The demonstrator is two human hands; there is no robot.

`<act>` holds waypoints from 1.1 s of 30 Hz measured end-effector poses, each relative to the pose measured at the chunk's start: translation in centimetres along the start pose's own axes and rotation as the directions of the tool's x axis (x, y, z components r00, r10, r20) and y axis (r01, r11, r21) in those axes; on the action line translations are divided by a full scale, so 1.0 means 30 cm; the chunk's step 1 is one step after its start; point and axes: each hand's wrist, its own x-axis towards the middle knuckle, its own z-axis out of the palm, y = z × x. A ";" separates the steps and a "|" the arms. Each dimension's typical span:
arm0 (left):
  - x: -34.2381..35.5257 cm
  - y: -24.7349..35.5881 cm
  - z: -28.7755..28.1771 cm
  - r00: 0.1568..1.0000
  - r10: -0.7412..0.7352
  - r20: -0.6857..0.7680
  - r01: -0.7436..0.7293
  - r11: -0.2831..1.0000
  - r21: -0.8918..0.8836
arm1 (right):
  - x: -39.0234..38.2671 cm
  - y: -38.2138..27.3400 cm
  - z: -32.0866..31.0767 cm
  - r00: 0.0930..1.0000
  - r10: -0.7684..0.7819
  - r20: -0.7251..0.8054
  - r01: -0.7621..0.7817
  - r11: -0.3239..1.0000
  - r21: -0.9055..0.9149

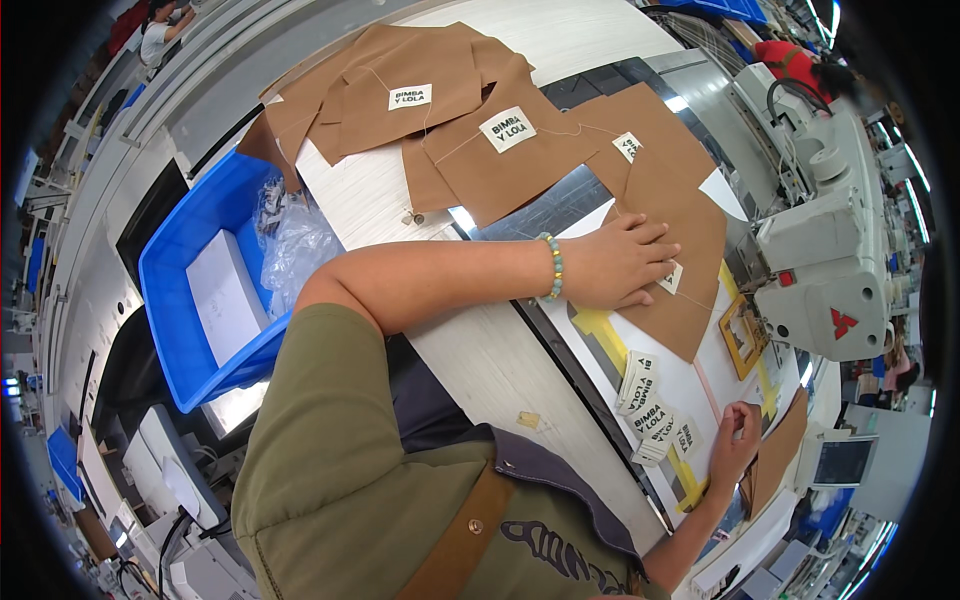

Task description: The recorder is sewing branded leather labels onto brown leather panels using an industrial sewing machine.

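Worktable [480,350], left hand [615,262] flat on brown fabric [690,215]

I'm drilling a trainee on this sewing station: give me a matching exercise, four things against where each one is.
Things:
1. left hand
2. right hand
3. blue bin
4. stack of white labels

Places:
A. left of the table, a clear plastic bag at its edge
B. flat on a brown fabric piece
C. between the two hands
D. near the table's right end, by yellow tape

Pairs: 1-B, 2-D, 3-A, 4-C
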 end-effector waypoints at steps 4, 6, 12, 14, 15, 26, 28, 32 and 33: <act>-0.008 -0.003 0.009 1.000 0.005 -0.031 -0.005 1.000 -0.007 | 0.004 -0.010 0.000 1.000 -0.008 -0.001 0.008 1.000 -0.013; -0.011 -0.006 0.011 0.999 0.007 -0.040 -0.008 1.000 -0.012 | 0.006 -0.018 0.000 1.000 -0.012 0.005 0.012 1.000 -0.019; 0.008 -0.015 0.036 0.998 0.015 -0.057 -0.016 1.000 -0.023 | -0.002 0.014 -0.003 1.000 -0.008 0.009 0.008 1.000 -0.016; 0.009 -0.019 0.041 0.998 0.020 -0.052 -0.022 0.999 -0.030 | -0.004 0.016 -0.004 1.000 0.004 0.014 -0.004 1.000 -0.013; 0.004 -0.021 0.043 0.999 0.000 -0.052 -0.002 0.999 -0.040 | -0.004 0.014 -0.002 1.000 0.008 0.014 -0.008 1.000 -0.024; 0.034 -0.110 0.068 0.964 -0.249 -0.094 0.258 0.961 0.100 | -0.005 0.004 0.003 1.000 -0.002 0.008 0.002 1.000 -0.009; 0.033 -0.132 0.043 0.952 -0.304 -0.038 0.306 0.939 0.158 | -0.009 0.013 0.010 1.000 0.014 0.009 -0.014 1.000 0.008; -0.124 -0.086 -0.289 0.911 -0.347 -0.224 0.324 0.936 -0.136 | -0.017 0.039 0.012 1.000 0.007 -0.007 -0.007 1.000 0.007; -0.196 -0.088 -0.352 0.831 -0.458 -0.316 0.338 0.866 -0.368 | -0.019 0.040 0.008 1.000 0.005 -0.005 -0.005 1.000 0.000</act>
